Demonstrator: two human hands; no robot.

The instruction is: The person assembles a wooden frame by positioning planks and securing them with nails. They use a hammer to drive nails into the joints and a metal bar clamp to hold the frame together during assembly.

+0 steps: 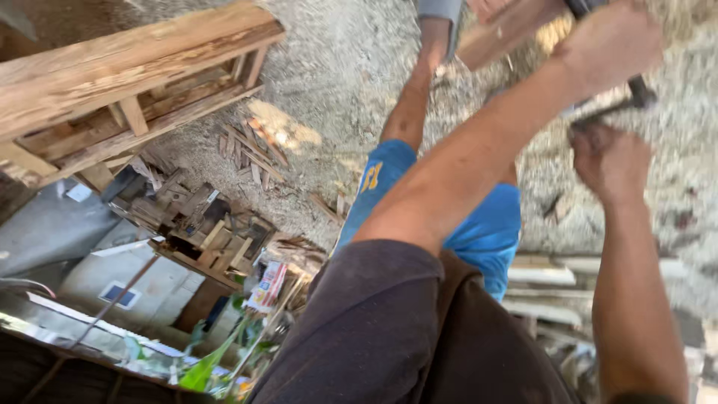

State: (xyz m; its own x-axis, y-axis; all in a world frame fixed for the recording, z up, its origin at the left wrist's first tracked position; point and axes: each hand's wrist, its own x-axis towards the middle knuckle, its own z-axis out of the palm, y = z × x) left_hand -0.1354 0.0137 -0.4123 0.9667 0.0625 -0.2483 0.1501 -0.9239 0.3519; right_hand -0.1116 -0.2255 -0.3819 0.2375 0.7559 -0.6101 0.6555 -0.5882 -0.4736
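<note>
1. Underfoot, the ground (351,67) is pale, gritty sawdust and wood chips, filling the top and right of the view; the picture is steeply tilted.
2. At ten o'clock, a rough wooden frame (112,82) of pale planks and short cross-pieces juts in from the left edge.
3. Just below it, toward eight o'clock, a heap of wood offcuts (202,224) lies jumbled, with thin slats fanned out on the sawdust near the centre.
4. At seven o'clock, a grey flat sheet (45,224) and a pale wall with a small blue-and-white rectangular label (120,294).
5. Near six o'clock, a crumpled printed wrapper (268,286) in white, red and blue sits beside green leaves (206,366).
6. At four o'clock, pale stacked boards (546,288) lie side by side.
7. Up at one o'clock, the left hand (609,45) is clenched tight round a dark tool handle (642,91), which pokes out below the fist.
8. Just under it, at two o'clock, the right hand (609,161) has its fingers curled closed around a thin dark metal piece (598,114); the blur hides exactly what it is.
9. At twelve o'clock, a reddish wooden block (501,30) sits just beside the left hand, right next to the tool.
10. Centre frame, blue shorts (486,224) and a bare leg (411,105) stretch toward the top.
</note>
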